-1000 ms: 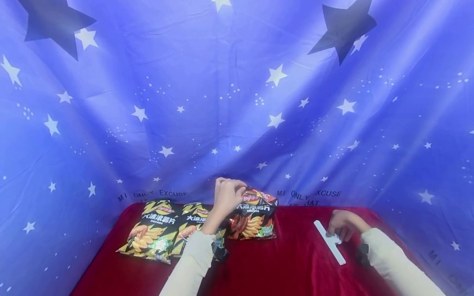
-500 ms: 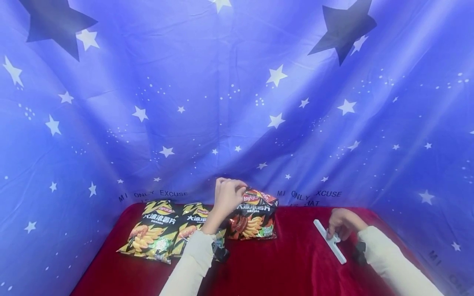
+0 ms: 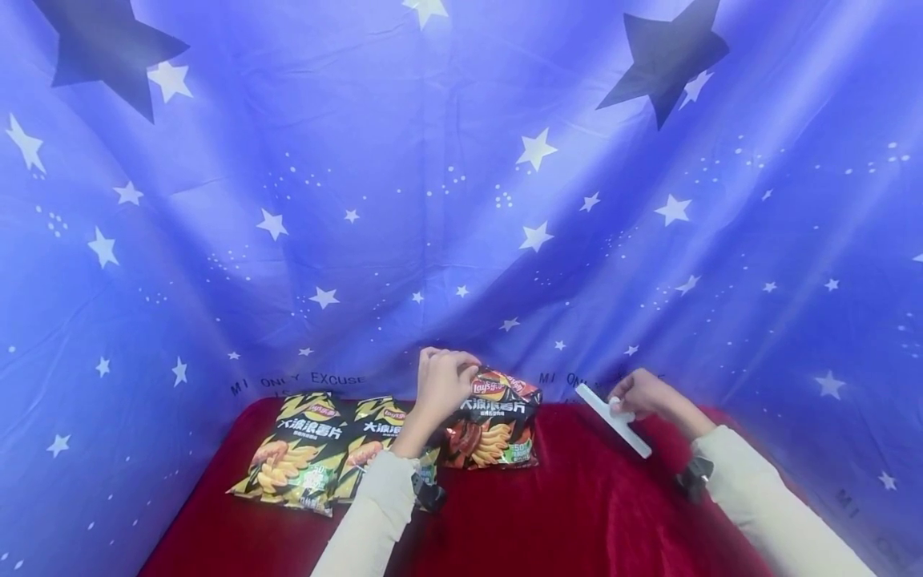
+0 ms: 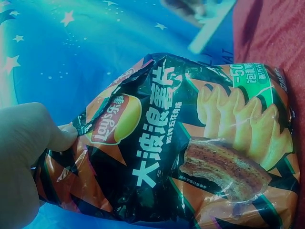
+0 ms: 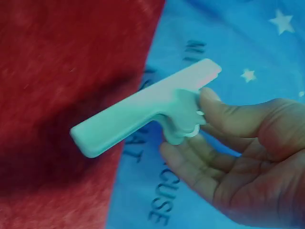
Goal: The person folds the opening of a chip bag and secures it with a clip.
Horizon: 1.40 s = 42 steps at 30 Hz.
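With my left hand [image 3: 443, 386] I pinch the top corner of a black and orange chip bag [image 3: 493, 421], its folded top edge bent over. In the left wrist view the thumb presses on the chip bag [image 4: 157, 143] near its upper end. My right hand [image 3: 649, 397] holds a white bag clip [image 3: 616, 421] above the table's right side. The right wrist view shows the thumb and fingers on either side of the handle of the bag clip [image 5: 147, 109], whose long bar points away from the palm. A gap separates clip and bag.
Two more chip bags, black and yellow, lie to the left: the outer bag [image 3: 292, 457] and the inner bag [image 3: 368, 437], partly behind the left forearm. A red velvet cloth [image 3: 534, 521] covers the table. A blue starry curtain [image 3: 433, 200] hangs behind and at both sides.
My right hand has lifted the bag clip off the table's right side and carried it up and to the left, toward the orange bag. The left hand and the bags have stayed in place.
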Each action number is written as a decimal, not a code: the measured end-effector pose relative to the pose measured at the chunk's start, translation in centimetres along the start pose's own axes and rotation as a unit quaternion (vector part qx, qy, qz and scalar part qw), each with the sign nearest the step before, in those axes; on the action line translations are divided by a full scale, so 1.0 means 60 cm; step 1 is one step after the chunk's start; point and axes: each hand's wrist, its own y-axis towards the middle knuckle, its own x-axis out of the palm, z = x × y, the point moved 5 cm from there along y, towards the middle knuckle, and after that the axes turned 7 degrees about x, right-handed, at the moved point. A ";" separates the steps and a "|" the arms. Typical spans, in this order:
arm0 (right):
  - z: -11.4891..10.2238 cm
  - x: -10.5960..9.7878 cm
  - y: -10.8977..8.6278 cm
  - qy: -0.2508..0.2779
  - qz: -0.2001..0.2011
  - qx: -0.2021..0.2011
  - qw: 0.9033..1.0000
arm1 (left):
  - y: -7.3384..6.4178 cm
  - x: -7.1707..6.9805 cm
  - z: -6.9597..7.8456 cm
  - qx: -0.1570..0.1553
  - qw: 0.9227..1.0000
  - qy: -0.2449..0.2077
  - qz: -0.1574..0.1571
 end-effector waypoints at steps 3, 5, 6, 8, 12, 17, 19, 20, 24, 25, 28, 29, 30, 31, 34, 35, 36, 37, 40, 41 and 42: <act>-0.030 -0.003 -0.002 0.027 0.023 -0.018 0.999 | 0.000 -0.001 0.000 0.000 1.000 0.001 0.000; -0.050 -0.005 -0.005 0.047 0.031 -0.025 0.998 | 0.000 -0.002 0.000 0.000 1.000 -0.001 0.000; -0.059 -0.006 -0.006 0.056 0.034 -0.028 0.997 | 0.000 -0.002 0.000 -0.001 1.000 -0.003 0.000; -0.077 -0.007 -0.009 0.081 0.033 -0.030 0.996 | 0.000 -0.003 0.000 -0.004 1.000 -0.004 -0.001; -0.106 -0.012 -0.011 0.123 0.027 -0.046 0.991 | 0.001 -0.006 0.000 -0.010 1.000 -0.007 -0.009; -0.134 -0.024 -0.014 0.131 0.045 -0.074 0.988 | 0.002 -0.010 0.001 -0.013 1.000 -0.011 -0.014; -0.144 -0.027 -0.014 0.130 0.053 -0.088 0.986 | 0.002 -0.011 0.000 -0.013 1.000 -0.013 -0.015; -0.148 -0.028 -0.015 0.129 0.057 -0.093 0.986 | 0.002 -0.011 0.000 -0.013 1.000 -0.013 -0.016; -0.160 -0.030 -0.017 0.122 0.071 -0.113 0.984 | 0.003 -0.012 0.000 -0.013 1.000 -0.015 -0.020; -0.163 -0.030 -0.017 0.117 0.076 -0.117 0.983 | 0.003 -0.013 0.001 -0.013 1.000 -0.016 -0.021; -0.172 -0.027 -0.019 0.104 0.083 -0.133 0.982 | 0.004 -0.014 0.001 -0.015 0.999 -0.018 -0.025; -0.175 -0.025 -0.019 0.099 0.085 -0.137 0.982 | 0.004 -0.014 0.001 -0.016 0.999 -0.020 -0.025; -0.178 -0.022 -0.019 0.095 0.084 -0.141 0.982 | 0.004 -0.014 0.001 -0.017 0.999 -0.022 -0.028; -0.181 -0.020 -0.019 0.092 0.085 -0.143 0.982 | 0.004 -0.014 0.001 -0.018 0.999 -0.022 -0.029; -0.190 -0.013 -0.022 0.091 0.084 -0.150 0.981 | 0.005 -0.014 0.001 -0.019 0.999 -0.022 -0.033; -0.193 -0.011 -0.023 0.093 0.083 -0.152 0.980 | 0.006 -0.014 0.001 -0.019 0.999 -0.021 -0.034; -0.195 -0.010 -0.024 0.097 0.083 -0.153 0.980 | 0.006 -0.014 0.001 -0.019 0.999 -0.019 -0.034; -0.197 -0.009 -0.025 0.100 0.085 -0.153 0.979 | 0.006 -0.014 0.001 -0.019 0.999 -0.018 -0.034; -0.204 -0.004 -0.028 0.112 0.090 -0.159 0.977 | 0.006 -0.014 0.002 -0.018 0.999 -0.018 -0.033; -0.206 -0.003 -0.030 0.117 0.093 -0.160 0.976 | 0.006 -0.014 0.002 -0.017 0.999 -0.017 -0.032; -0.208 -0.002 -0.031 0.123 0.095 -0.162 0.975 | 0.005 -0.013 0.002 -0.017 0.999 -0.017 -0.031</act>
